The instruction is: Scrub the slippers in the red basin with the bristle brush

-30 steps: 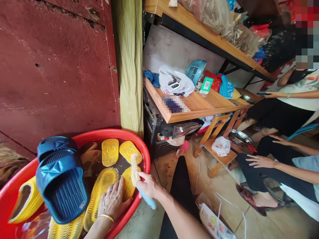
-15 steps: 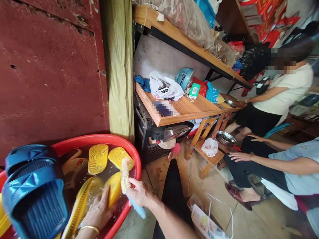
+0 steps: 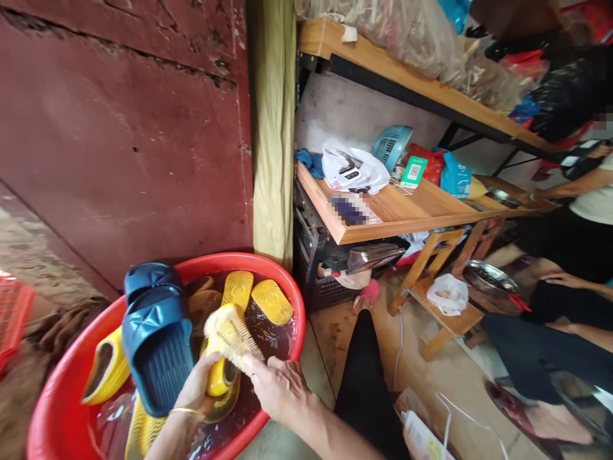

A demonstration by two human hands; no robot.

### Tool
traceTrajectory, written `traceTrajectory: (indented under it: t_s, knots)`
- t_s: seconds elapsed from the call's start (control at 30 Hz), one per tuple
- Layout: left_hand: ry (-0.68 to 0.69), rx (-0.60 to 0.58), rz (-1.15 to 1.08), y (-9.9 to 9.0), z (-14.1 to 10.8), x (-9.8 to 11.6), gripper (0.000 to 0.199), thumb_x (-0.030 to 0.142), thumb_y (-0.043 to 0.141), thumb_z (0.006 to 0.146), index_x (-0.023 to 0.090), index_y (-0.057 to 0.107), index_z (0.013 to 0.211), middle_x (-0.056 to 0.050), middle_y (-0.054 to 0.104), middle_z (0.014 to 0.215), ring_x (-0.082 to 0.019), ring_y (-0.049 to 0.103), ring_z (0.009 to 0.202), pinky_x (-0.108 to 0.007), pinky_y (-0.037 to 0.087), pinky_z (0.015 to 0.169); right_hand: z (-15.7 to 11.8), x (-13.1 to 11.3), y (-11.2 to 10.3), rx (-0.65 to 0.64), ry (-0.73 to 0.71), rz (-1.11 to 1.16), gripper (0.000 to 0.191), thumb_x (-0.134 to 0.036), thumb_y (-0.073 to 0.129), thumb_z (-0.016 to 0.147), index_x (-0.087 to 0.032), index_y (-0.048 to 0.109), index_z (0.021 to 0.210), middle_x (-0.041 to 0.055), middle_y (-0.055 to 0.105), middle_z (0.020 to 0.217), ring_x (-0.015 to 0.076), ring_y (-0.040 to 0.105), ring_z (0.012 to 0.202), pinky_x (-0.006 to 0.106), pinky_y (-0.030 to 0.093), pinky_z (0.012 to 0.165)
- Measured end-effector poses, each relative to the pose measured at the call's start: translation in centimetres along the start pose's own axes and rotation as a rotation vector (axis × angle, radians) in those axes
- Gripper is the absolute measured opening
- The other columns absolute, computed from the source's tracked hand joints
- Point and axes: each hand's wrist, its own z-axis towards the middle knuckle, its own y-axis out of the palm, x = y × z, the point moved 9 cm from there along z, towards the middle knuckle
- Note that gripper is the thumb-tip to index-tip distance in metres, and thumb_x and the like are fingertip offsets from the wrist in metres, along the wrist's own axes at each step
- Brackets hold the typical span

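Note:
My left hand [image 3: 197, 386], with a bangle at the wrist, grips a yellow slipper [image 3: 217, 379] over the water. My right hand [image 3: 282, 388] is closed around a scrub brush [image 3: 232, 335]; its pale bristles lie against the slipper and hide part of it. The brush handle is covered by my fingers. Both hands are above a red tub [image 3: 57, 399] of dark water. Blue slippers [image 3: 160, 358] rest in the tub's left part. Toward its far side float yellow slippers [image 3: 271, 301], and another yellow slipper [image 3: 106, 370] leans at the left wall.
A wooden table [image 3: 426, 214] with bags and a blue fan [image 3: 391, 145] stands beyond the tub. A small wooden chair [image 3: 447, 322] holds a white bag. Two people are at the right. A power strip [image 3: 421, 437] lies near my leg [image 3: 361, 377].
The view has swung left, showing more of the tub. My left hand has lifted a yellow slipper from the water, and the brush has come onto it.

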Motion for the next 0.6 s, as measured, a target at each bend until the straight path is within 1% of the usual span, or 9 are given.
traceTrajectory:
  t_s: [0.03,0.1,0.2,0.27,0.37,0.43,0.5,0.53,0.6]
  knots:
    - [0.009,-0.024,-0.018,0.2,0.0,-0.1,0.049,0.032,0.069,0.06,0.02,0.065,0.107,-0.007,0.074,0.081,-0.027,0.071,0.069,-0.033,0.052,0.051,0.5,-0.4,0.3,-0.014,0.0,-0.08,0.053,-0.024,0.044,0.094,-0.032,0.048,0.146,0.0097,0.072,0.096,0.0268,0.067,0.084,0.039,0.052,0.082]
    - [0.044,-0.024,-0.008,0.2,-0.1,-0.1,0.059,0.03,0.071,0.061,0.022,0.061,0.119,-0.004,0.074,0.081,-0.024,0.069,0.063,-0.03,0.05,0.049,2.2,-0.2,0.3,-0.033,0.042,-0.185,0.057,-0.018,0.045,0.091,-0.03,0.049,0.147,0.0124,0.072,0.096,0.0288,0.068,0.087,0.041,0.051,0.082]
    - [0.038,-0.02,0.005,0.2,-0.4,-0.3,0.059,0.031,0.071,0.064,0.022,0.06,0.121,-0.002,0.072,0.075,-0.02,0.065,0.055,-0.03,0.049,0.049,5.0,0.9,-1.0,-0.032,0.11,-0.181,0.056,-0.016,0.043,0.092,-0.026,0.049,0.146,0.0144,0.074,0.099,0.0302,0.069,0.094,0.041,0.051,0.084]
    - [0.029,-0.043,-0.006,0.4,-0.5,-0.2,0.06,0.032,0.072,0.063,0.021,0.059,0.121,-0.002,0.072,0.076,-0.021,0.067,0.057,-0.03,0.05,0.051,5.8,1.2,-1.8,-0.027,0.118,-0.142,0.054,-0.017,0.041,0.093,-0.025,0.05,0.146,0.0132,0.075,0.099,0.0293,0.07,0.094,0.04,0.051,0.085]
    - [-0.038,-0.093,-0.104,0.7,-0.7,-0.2,0.055,0.037,0.072,0.067,0.018,0.059,0.117,-0.006,0.074,0.08,-0.027,0.072,0.064,-0.035,0.054,0.054,4.5,0.6,-1.4,-0.072,0.059,-0.091,0.054,-0.019,0.04,0.094,-0.026,0.047,0.148,0.0102,0.076,0.099,0.0273,0.071,0.091,0.037,0.052,0.084]
    - [-0.103,-0.085,-0.196,0.6,-0.7,-0.4,0.05,0.045,0.069,0.074,0.016,0.061,0.113,-0.009,0.075,0.082,-0.029,0.073,0.067,-0.038,0.056,0.054,2.7,-0.4,-0.4,-0.124,-0.011,-0.047,0.055,-0.022,0.04,0.095,-0.027,0.044,0.15,0.0085,0.076,0.1,0.0268,0.072,0.09,0.036,0.052,0.083]
    - [-0.136,-0.059,-0.241,0.3,-0.6,-0.4,0.047,0.05,0.065,0.078,0.016,0.064,0.11,-0.01,0.076,0.084,-0.028,0.073,0.066,-0.038,0.056,0.053,1.4,-1.0,0.4,-0.157,-0.049,-0.008,0.055,-0.026,0.04,0.096,-0.028,0.043,0.15,0.0075,0.076,0.1,0.0275,0.072,0.09,0.037,0.053,0.083]
    - [-0.141,-0.056,-0.248,0.3,-0.6,-0.4,0.045,0.05,0.065,0.08,0.016,0.065,0.109,-0.01,0.076,0.083,-0.027,0.073,0.065,-0.038,0.057,0.053,1.3,-0.9,0.4,-0.159,-0.043,0.002,0.054,-0.027,0.041,0.096,-0.028,0.044,0.15,0.0073,0.076,0.101,0.028,0.072,0.091,0.038,0.053,0.084]
    - [-0.158,-0.077,-0.246,0.4,-0.6,-0.6,0.039,0.048,0.065,0.081,0.015,0.067,0.104,-0.009,0.075,0.077,-0.025,0.071,0.059,-0.036,0.057,0.053,2.2,0.0,-0.2,-0.138,0.015,0.022,0.053,-0.027,0.041,0.096,-0.029,0.045,0.149,0.0073,0.076,0.103,0.0284,0.071,0.095,0.039,0.053,0.087]
